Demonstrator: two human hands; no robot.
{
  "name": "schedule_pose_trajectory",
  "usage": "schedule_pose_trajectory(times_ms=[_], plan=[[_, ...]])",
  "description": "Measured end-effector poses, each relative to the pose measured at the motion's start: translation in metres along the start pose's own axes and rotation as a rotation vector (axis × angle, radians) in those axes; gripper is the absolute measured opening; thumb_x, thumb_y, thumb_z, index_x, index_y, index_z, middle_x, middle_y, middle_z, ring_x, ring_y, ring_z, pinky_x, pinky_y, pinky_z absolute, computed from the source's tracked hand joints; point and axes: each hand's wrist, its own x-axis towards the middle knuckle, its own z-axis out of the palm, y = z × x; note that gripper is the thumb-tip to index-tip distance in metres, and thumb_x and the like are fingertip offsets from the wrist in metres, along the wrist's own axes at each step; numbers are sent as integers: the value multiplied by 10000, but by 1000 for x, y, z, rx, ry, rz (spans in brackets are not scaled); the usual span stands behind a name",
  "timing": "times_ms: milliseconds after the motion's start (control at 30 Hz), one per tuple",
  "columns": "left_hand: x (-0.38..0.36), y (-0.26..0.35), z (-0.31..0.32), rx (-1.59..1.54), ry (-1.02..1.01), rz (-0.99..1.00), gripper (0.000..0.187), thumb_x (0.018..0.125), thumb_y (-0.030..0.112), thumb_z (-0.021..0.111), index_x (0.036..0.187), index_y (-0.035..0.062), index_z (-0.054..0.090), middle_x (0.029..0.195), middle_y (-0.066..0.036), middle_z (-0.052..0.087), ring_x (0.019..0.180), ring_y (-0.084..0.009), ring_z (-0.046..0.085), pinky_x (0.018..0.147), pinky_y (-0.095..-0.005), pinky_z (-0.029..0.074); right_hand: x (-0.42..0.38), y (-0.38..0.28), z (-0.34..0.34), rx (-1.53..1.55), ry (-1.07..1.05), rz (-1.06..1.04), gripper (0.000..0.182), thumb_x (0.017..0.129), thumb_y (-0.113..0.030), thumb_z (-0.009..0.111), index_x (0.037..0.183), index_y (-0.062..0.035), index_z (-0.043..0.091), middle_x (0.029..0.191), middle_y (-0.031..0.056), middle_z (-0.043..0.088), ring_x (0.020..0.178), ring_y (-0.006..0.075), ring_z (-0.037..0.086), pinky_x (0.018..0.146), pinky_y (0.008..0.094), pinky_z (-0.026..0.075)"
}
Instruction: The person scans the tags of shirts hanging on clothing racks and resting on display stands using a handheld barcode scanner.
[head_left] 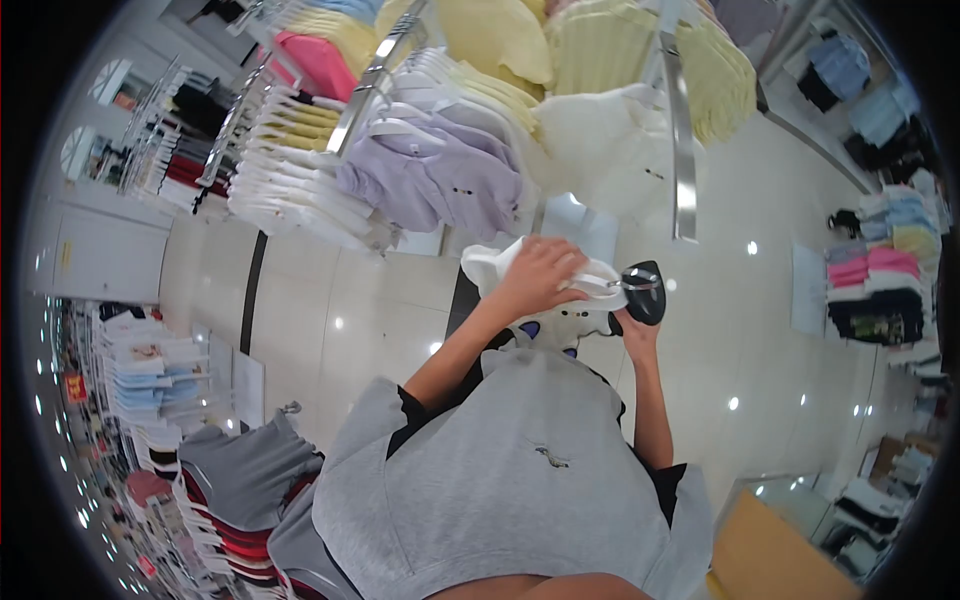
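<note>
1. Draped over your forearms: one grey sweatshirt [510, 470].
2. Your left hand [540, 275] lies flat, fingers together, on one white garment [500, 265].
3. Your right hand [632, 325] grips one black handheld device [645, 290] beside that garment, under two clothing rails.

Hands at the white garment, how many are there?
2: the left hand lies on top of the white garment; the right hand, beside it, holds a black tool. No others visible.
</note>
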Motion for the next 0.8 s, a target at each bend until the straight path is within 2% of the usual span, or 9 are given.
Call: schedule_pose_trajectory(times_ms=[67, 133, 167, 400, 533, 633, 700, 733, 800], plan=[[-11, -9, -25, 343, 180, -188, 333, 703, 314, 743, 920, 95, 616, 835, -56, 617, 811, -242, 611, 741, -380, 448, 5, -13, 14, 34, -31, -14, 412, 758, -17, 744, 1138, -18, 586, 1037, 33, 638, 940, 139, 596, 860, 283, 469], [-33, -21, -22, 378, 79, -268, 301, 702, 299, 742, 876, 90, 612, 813, -51, 616, 787, -247, 610, 714, -375, 451, 9, -30, 37, 59, -31, -67, 366, 748, -12, 730, 1091, -13, 604, 991, 29, 641, 901, 126, 597, 833, 270, 468], [-47, -26, -16, 384, -38, -334, 273, 701, 284, 740, 832, 86, 608, 792, -46, 616, 763, -251, 610, 686, -369, 454, 8, -27, 46, 60, -52, -60, 366, 748, -12, 730, 1091, -13, 604, 991, 29, 641, 901, 126, 597, 833, 270, 468], [-44, -25, -11, 166, 394, -405, 152, 700, 89, 727, 802, 75, 614, 746, -74, 632, 687, -271, 620, 564, -367, 476, 13, -33, 85, -141, -120, -84, 118, 700, -1, 660, 811, 1, 619, 704, 35, 634, 666, 99, 581, 632, 281, 467], [-51, -51, -39, 232, 443, -576, 169, 727, 75, 676, 878, 113, 611, 677, -91, 618, 581, -279, 609, 524, -372, 455, 19, -11, 62, -398, -209, -214, 119, 696, 4, 659, 803, 20, 609, 721, 50, 643, 668, 105, 583, 625, 293, 469], [-45, -70, -74, 195, 477, -715, 162, 747, 57, 640, 894, 110, 600, 667, -104, 608, 612, -290, 615, 539, -375, 445, 22, 8, 41, -413, -15, -267, 155, 775, -53, 703, 908, 11, 654, 722, 16, 648, 653, 135, 597, 638, 277, 474], [-51, -99, -92, 151, 516, -707, 152, 754, 57, 633, 895, 104, 603, 682, -115, 616, 644, -304, 623, 564, -380, 452, 19, 8, 35, -262, 95, -35, 136, 827, -58, 677, 943, 9, 655, 796, 42, 662, 704, 122, 610, 675, 263, 475], [-54, -116, -101, 123, 543, -700, 145, 757, 59, 633, 894, 99, 606, 699, -121, 626, 667, -310, 630, 581, -380, 460, 18, -16, 49, -200, 146, -179, 140, 856, -50, 651, 982, 12, 646, 862, 60, 655, 769, 118, 622, 718, 257, 485], [-46, -135, -127, 196, 571, -755, 148, 756, 54, 623, 901, 85, 624, 735, -129, 645, 701, -316, 639, 615, -360, 475, 13, -8, 44, -142, 171, -86, 157, 852, -46, 653, 995, 17, 637, 885, 66, 650, 797, 124, 626, 736, 261, 491]])
